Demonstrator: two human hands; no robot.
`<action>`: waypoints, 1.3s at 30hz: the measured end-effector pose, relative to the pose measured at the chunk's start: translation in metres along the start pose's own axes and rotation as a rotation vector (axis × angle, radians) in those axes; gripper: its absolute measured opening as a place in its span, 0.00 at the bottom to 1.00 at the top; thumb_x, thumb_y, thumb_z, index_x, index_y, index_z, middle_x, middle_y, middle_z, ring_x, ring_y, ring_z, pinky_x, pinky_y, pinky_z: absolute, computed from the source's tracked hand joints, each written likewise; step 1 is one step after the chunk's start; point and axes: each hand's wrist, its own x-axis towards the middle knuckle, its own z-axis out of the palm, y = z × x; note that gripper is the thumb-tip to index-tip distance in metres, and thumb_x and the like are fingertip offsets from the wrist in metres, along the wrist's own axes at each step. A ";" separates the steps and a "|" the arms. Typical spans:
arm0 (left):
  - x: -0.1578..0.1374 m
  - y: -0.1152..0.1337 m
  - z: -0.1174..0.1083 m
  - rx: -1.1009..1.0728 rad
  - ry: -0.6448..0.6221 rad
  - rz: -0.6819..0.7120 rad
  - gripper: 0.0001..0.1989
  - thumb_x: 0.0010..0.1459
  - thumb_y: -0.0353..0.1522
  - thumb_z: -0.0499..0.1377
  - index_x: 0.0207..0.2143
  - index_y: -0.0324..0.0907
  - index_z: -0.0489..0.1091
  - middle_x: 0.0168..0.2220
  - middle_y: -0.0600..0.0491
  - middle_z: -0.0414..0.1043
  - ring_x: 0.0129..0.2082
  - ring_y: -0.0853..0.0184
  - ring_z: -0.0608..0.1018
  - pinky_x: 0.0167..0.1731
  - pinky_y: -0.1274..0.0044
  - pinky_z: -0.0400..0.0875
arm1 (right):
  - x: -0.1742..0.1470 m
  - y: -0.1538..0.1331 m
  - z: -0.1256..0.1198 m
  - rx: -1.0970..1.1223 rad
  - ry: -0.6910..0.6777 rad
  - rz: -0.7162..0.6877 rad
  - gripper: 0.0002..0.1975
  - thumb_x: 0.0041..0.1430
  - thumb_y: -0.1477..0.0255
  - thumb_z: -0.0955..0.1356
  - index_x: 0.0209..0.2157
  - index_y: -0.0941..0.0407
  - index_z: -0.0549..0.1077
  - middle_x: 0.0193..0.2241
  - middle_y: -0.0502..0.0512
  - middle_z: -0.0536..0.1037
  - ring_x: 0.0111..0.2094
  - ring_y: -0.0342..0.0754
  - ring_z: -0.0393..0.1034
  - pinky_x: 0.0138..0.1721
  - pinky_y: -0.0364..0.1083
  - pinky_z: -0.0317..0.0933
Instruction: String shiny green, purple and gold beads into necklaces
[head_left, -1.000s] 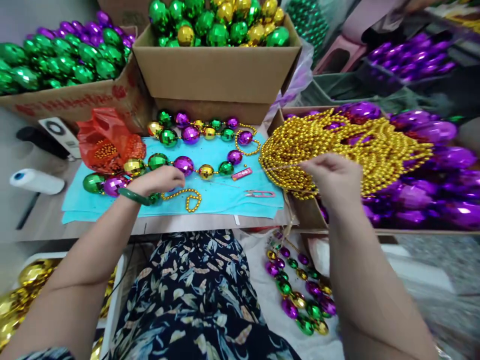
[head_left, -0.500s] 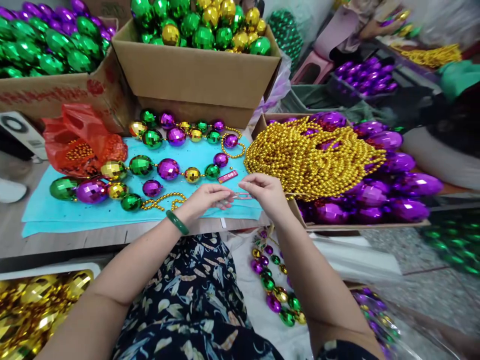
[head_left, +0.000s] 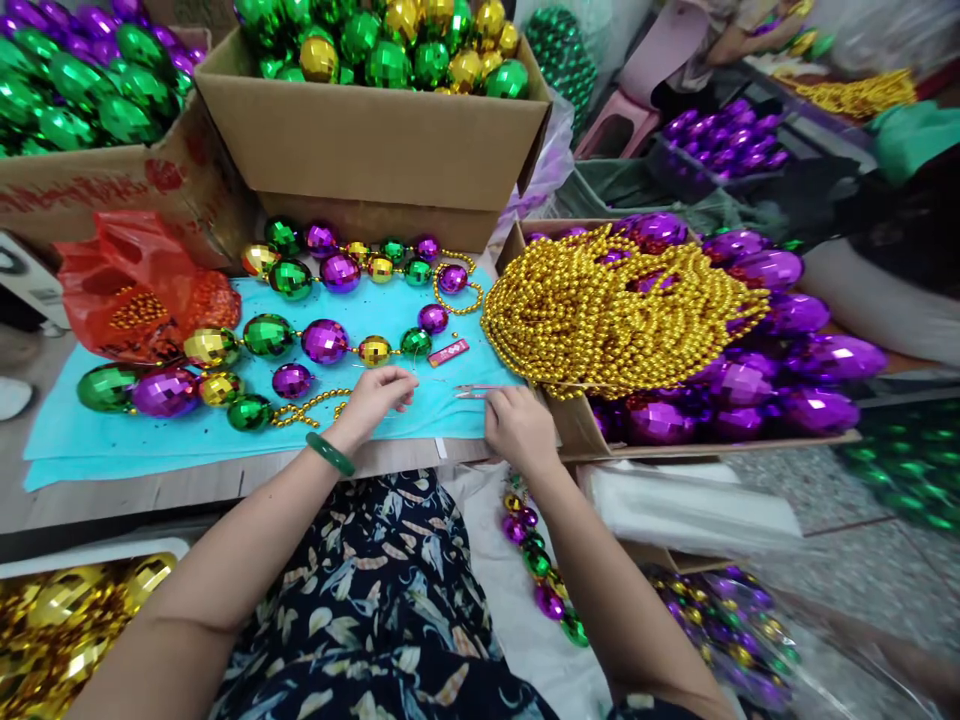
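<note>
My left hand (head_left: 379, 400), a green bangle on its wrist, is closed above the blue cloth (head_left: 420, 420), pinching a thin thread (head_left: 417, 362). My right hand (head_left: 519, 425) is wrapped around small thread snips (head_left: 472, 391). The two thin blades point left, slightly parted, toward my left hand; the handles are hidden in my palm. Just beyond my fingers lie large faceted beads in purple, gold and green, among them a purple bead (head_left: 325, 341) in a strung row. A short gold bead chain (head_left: 311, 408) rests left of my left hand.
A heap of gold bead strands (head_left: 600, 320) covers a box of purple beads (head_left: 814, 410) at right. Cardboard boxes (head_left: 375, 140) of beads stand behind the cloth. A red plastic bag (head_left: 112, 270) sits at left, and a small pink label (head_left: 448, 352) lies mid-cloth. Another person's arm shows at upper right.
My hands were together at the cloth's right part. They have moved apart, my left hand leftward and my right hand slightly down, with the snips now visible between them.
</note>
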 end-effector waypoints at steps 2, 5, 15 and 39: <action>0.001 -0.001 0.000 -0.042 -0.003 -0.009 0.11 0.44 0.37 0.64 0.24 0.38 0.70 0.20 0.55 0.67 0.21 0.73 0.69 0.21 0.80 0.64 | 0.007 0.002 0.008 -0.031 -0.056 -0.010 0.16 0.62 0.74 0.59 0.48 0.60 0.72 0.44 0.64 0.74 0.46 0.56 0.62 0.44 0.50 0.53; 0.000 -0.003 0.001 0.001 -0.001 -0.006 0.11 0.44 0.38 0.64 0.25 0.38 0.71 0.17 0.57 0.64 0.18 0.74 0.66 0.18 0.80 0.60 | 0.018 0.005 0.013 -0.043 -0.118 0.014 0.19 0.62 0.72 0.61 0.53 0.60 0.68 0.47 0.65 0.72 0.48 0.58 0.61 0.45 0.51 0.52; -0.002 -0.004 0.000 -0.244 -0.014 0.091 0.11 0.47 0.36 0.64 0.27 0.38 0.68 0.46 0.48 0.72 0.25 0.74 0.74 0.24 0.79 0.67 | -0.001 0.005 -0.017 0.583 -0.123 0.119 0.07 0.62 0.70 0.61 0.32 0.56 0.66 0.30 0.56 0.73 0.32 0.48 0.67 0.34 0.45 0.57; -0.007 -0.007 -0.017 0.100 -0.168 0.302 0.11 0.51 0.39 0.63 0.26 0.39 0.72 0.37 0.48 0.76 0.40 0.63 0.76 0.44 0.71 0.69 | 0.014 -0.074 -0.009 2.041 -0.418 0.640 0.20 0.46 0.56 0.71 0.32 0.59 0.76 0.19 0.47 0.64 0.16 0.35 0.50 0.15 0.38 0.35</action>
